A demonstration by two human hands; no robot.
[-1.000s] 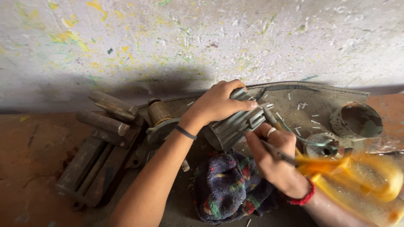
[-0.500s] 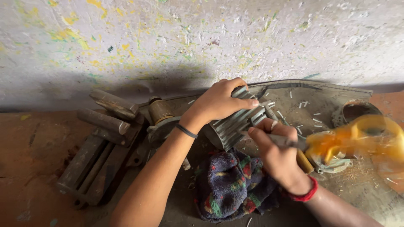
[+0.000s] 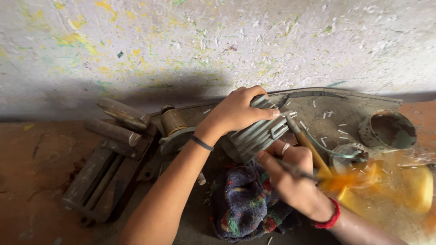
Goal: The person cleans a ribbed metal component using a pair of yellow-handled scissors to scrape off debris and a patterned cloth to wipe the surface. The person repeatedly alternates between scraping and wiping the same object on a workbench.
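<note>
My left hand (image 3: 240,111) grips the top of a ribbed grey metal housing (image 3: 259,134) that lies on its side on the floor. My right hand (image 3: 290,179), with a red band at the wrist, holds a thin tool (image 3: 295,170) with a blurred orange-yellow handle (image 3: 345,181); its fingers rest just below the housing. A second tool with a yellow wooden shaft (image 3: 309,145) points at the housing's right end. A dark multicoloured knitted cloth (image 3: 243,204) lies under the housing and my right hand.
A dirty metal tray (image 3: 345,109) with small scattered white bits lies behind the housing, with a round tin (image 3: 388,131) on it. A rusty roller frame (image 3: 109,159) stands to the left. A paint-flecked wall (image 3: 218,45) rises behind. A yellow plastic container (image 3: 408,190) sits blurred at right.
My right hand has shifted a little left and down with the tool, whose orange handle now blurs nearer the wrist. My left hand keeps its grip on the housing.
</note>
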